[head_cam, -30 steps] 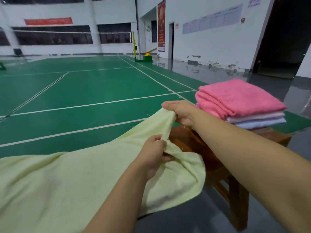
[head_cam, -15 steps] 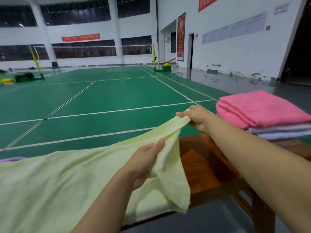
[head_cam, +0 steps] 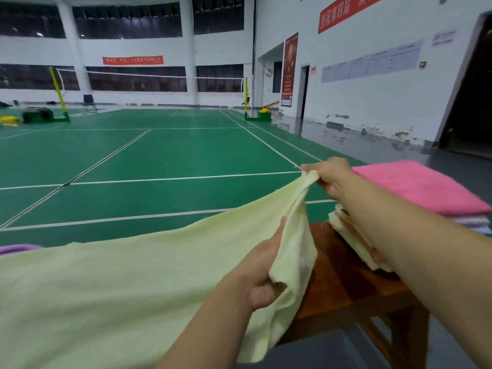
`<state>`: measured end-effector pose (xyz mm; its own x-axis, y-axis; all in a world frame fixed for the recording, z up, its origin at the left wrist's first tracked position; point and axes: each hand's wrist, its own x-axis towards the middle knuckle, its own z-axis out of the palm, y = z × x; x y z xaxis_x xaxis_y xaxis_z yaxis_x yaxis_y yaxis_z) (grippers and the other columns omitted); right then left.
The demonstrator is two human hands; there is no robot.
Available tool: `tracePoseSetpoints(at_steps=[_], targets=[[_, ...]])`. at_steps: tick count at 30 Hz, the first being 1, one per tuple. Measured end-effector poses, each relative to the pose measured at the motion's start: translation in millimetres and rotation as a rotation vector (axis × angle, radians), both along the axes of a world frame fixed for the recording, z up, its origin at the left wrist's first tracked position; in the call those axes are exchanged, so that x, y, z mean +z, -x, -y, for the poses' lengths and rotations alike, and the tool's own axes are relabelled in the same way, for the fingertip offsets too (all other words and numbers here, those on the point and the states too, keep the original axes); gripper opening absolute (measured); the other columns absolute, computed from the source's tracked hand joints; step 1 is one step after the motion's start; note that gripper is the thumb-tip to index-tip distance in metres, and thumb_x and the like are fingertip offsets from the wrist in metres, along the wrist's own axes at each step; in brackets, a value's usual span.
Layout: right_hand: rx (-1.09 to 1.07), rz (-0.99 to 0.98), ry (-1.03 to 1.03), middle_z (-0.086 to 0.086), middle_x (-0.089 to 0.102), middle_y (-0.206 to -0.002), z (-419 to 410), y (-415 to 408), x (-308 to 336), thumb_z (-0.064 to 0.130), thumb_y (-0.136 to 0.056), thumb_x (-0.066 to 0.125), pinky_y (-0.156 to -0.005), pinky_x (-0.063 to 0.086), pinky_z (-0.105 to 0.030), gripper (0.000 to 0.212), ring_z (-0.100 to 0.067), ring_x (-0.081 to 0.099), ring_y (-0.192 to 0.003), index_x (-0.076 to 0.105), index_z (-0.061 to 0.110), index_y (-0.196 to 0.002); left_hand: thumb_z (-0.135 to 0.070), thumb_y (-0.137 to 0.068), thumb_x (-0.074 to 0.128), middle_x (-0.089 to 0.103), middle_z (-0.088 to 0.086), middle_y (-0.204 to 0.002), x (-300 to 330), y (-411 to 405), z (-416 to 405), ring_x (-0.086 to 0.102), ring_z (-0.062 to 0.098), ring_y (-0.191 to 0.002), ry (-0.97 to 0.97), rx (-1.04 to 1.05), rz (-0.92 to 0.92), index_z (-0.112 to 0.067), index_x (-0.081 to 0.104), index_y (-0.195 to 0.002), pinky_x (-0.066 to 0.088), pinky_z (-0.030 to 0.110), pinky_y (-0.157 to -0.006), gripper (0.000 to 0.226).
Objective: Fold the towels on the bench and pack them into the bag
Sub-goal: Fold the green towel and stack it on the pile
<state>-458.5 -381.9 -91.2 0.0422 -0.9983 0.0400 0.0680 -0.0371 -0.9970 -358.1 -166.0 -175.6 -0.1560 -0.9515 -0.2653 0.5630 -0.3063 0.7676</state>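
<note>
head view: at the far left edge a strip of purple cloth (head_cam: 16, 248) peeks out behind the pale yellow towel (head_cam: 119, 286), which spreads wide across the lower left and rises toward the middle. the left hand (head_cam: 262, 275) has its fingers curled round a bunched edge of that towel, thumb underneath, while a loose flap hangs down over the brown wooden tabletop (head_cam: 343, 286). higher up and further right, the right hand (head_cam: 328, 175) pinches the towel's top corner, pulling the cloth taut between the two hands. under the right forearm lies a folded cream-coloured cloth (head_cam: 354, 243) on the tabletop. at the far right a folded pink towel (head_cam: 415, 187) tops a small stack of paler folded towels (head_cam: 474, 225). a green court floor (head_cam: 159, 155) stretches behind
</note>
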Motion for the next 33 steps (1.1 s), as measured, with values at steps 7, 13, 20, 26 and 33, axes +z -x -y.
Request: tracePoseSetpoints(at_steps=[7,13,20,26,33], targets=[[-0.172,-0.084,-0.002,-0.015,0.07,-0.085,6,41,36,-0.004,-0.068,0.087,-0.046,0.05,-0.024,0.028,-0.02,0.065,-0.061,0.068,-0.005,-0.089,-0.066,-0.091,0.054,0.07,0.004,-0.088,18,47,13,0.065,0.015,-0.077,0.073,0.024,0.004,-0.013,0.069,-0.119,0.054,0.028,-0.075,0.062],[-0.065,-0.114,-0.007,-0.017,0.07,-0.102,0,23,31,0.004,-0.072,0.087,-0.054,0.058,-0.026,0.037,-0.021,0.068,-0.072,0.063,-0.006,-0.099,-0.063,-0.096,0.05,0.071,0.009,-0.103,25,18,-12,0.068,0.018,-0.085,0.089,0.069,0.129,-0.009,0.068,-0.125,0.057,0.028,-0.074,0.064],[0.207,-0.155,0.03,-0.009,0.058,-0.096,-57,-87,10,0.007,-0.08,0.083,-0.094,0.057,-0.046,0.081,-0.03,0.067,-0.103,0.039,-0.007,-0.146,-0.066,-0.098,0.04,0.067,-0.005,-0.075,30,-56,-86,0.054,0.007,-0.054,0.036,0.283,0.483,-0.012,0.073,-0.109,0.04,0.019,-0.047,0.064],[0.404,-0.217,0.047,-0.014,0.056,-0.126,-110,-193,-26,0.017,-0.086,0.08,-0.073,0.056,-0.032,0.067,-0.024,0.065,-0.09,0.047,0.004,-0.143,-0.063,-0.1,0.043,0.068,-0.005,-0.083,31,-118,-161,0.051,0.005,-0.056,-0.008,0.411,0.608,-0.016,0.075,-0.111,0.033,0.018,-0.039,0.058],[0.527,-0.31,0.125,-0.01,0.051,-0.145,-175,-298,-60,0.034,-0.089,0.075,-0.102,0.051,-0.046,0.077,-0.031,0.059,-0.121,0.039,0.007,-0.151,-0.059,-0.103,0.038,0.078,0.001,-0.092,29,-177,-233,0.069,0.017,-0.064,-0.124,0.384,0.787,-0.019,0.07,-0.116,0.041,0.019,-0.04,0.053]])
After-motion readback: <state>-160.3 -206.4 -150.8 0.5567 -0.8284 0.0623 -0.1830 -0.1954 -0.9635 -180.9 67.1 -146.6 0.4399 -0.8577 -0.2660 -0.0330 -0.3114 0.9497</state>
